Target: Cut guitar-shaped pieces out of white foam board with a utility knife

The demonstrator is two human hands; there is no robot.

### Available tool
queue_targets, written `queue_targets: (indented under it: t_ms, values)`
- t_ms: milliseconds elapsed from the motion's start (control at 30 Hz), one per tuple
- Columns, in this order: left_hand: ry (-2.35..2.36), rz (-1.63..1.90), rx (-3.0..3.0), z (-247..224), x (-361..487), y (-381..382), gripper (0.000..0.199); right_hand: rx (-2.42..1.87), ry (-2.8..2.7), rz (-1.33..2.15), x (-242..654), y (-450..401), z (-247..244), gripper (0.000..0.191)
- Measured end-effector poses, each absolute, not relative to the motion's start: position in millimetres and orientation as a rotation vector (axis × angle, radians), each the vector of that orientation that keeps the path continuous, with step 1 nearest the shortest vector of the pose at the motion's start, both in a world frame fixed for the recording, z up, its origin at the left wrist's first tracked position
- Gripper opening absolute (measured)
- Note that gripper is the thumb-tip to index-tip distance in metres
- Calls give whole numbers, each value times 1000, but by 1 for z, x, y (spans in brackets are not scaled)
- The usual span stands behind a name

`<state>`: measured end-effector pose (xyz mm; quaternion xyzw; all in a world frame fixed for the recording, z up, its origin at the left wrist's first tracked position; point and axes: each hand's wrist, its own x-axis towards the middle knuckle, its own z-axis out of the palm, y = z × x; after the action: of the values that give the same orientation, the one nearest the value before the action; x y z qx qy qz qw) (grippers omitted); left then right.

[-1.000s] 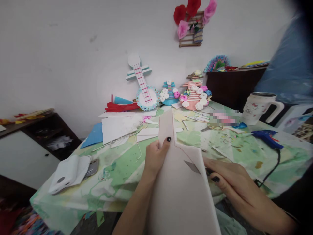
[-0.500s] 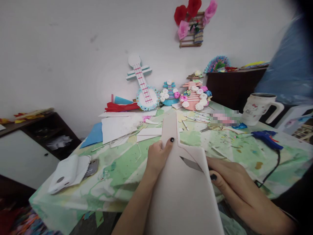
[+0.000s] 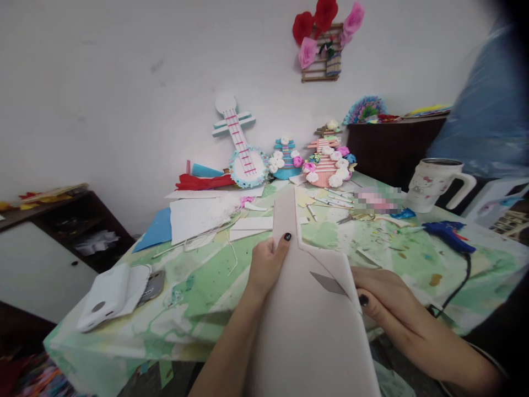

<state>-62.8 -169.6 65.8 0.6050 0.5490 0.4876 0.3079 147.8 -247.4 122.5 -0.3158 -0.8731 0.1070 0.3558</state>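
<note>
While the left hand (image 3: pixel 266 267) steadies its neck, one white foam-like board (image 3: pixel 306 336) occupies the near centre, in front of the tabletop (image 3: pixel 219 275), its lower end out of view. Left hand: fingers wrapped about the neck's left edge, thumb pressed on the face. Right hand (image 3: pixel 392 300): fingers closed on the handle of a knife (image 3: pixel 328 283) at the board's right edge, blade against the face, tip pointing left (depth of cut: cannot tell). A thin dark line curves from the neck's base towards the right edge.

Handling, as judged: light, fairly stiff, easily dented, liable to crumble where cut; corners fragile. Best held by the neck or broad face, with flat, gentle pressure, away from the blade.

Surface: green-and-white patterned cover, stained. Left: white pouch (image 3: pixel 109 303), grey device (image 3: pixel 154 284), blue sheet (image 3: pixel 155 230), white paper (image 3: pixel 192 218). Right: scissors (image 3: pixel 357 218), blue glue gun (image 3: pixel 448 234) with black cord, white mug (image 3: pixel 430 184). Far: one banjo-like model (image 3: pixel 248 167), leaning; two smaller flowered models, blue (image 3: pixel 284 165) and pink (image 3: pixel 323 171).

Room: pale wall (image 3: pixel 124 82), hung with red and pink paper flowers (image 3: pixel 308 53) on a slatted frame; low cabinet (image 3: pixel 37 259), far left.
</note>
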Motion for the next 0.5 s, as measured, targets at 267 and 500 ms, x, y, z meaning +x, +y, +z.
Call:
queue_targets:
  t_ms: [267, 500]
  values:
    - [1488, 1294, 1631, 65, -62, -169, 55, -788, -2238, 388, 150, -244, 120, 37]
    - [1412, 1301, 1603, 67, -63, -170, 54, -803, -2236, 519, 152, -242, 123, 38]
